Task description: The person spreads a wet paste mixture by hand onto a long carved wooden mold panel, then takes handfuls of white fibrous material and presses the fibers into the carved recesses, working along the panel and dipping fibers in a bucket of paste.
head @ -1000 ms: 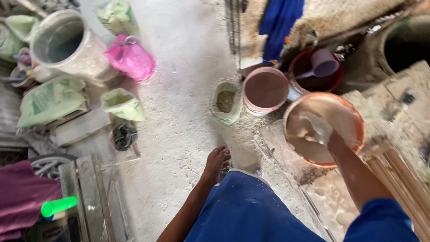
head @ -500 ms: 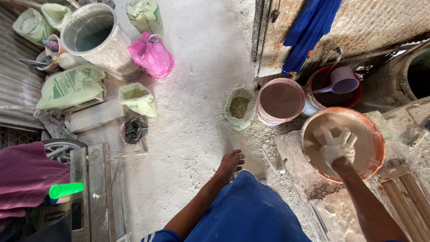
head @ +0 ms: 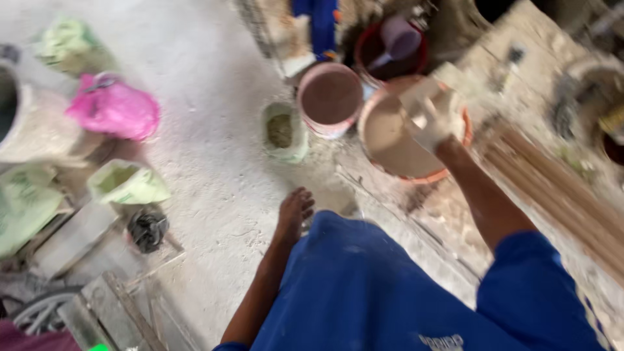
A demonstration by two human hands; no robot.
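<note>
Reaching out over the orange basin (head: 455, 170), the person's right hand (head: 434, 118) is coated pale with slurry and seems to be closed around a flat, light-coloured slab or pad (head: 422, 97) held just above the basin's beige, muddy mix; the frame is blurred, so I cannot tell how firmly the fingers clamp it. The left hand is out of view, hidden somewhere under the blue clothing (head: 364, 286). A bare foot (head: 296, 211) rests on the dusty floor below.

The basin sits on a rough ledge, touching a pink bucket (head: 330, 99) of brownish liquid, with a red tub (head: 390, 52) and purple scoop (head: 400, 44) just behind. It looks heavy with wet mix (and likely to slop if tipped), so I'd judge the rim the only sensible place to grip, with both hands. The slab looks stiff but slick with slurry, best held by its edges. A small green bag (head: 283, 130) stands near the bucket; a pink bag (head: 114, 107) lies well apart.
</note>
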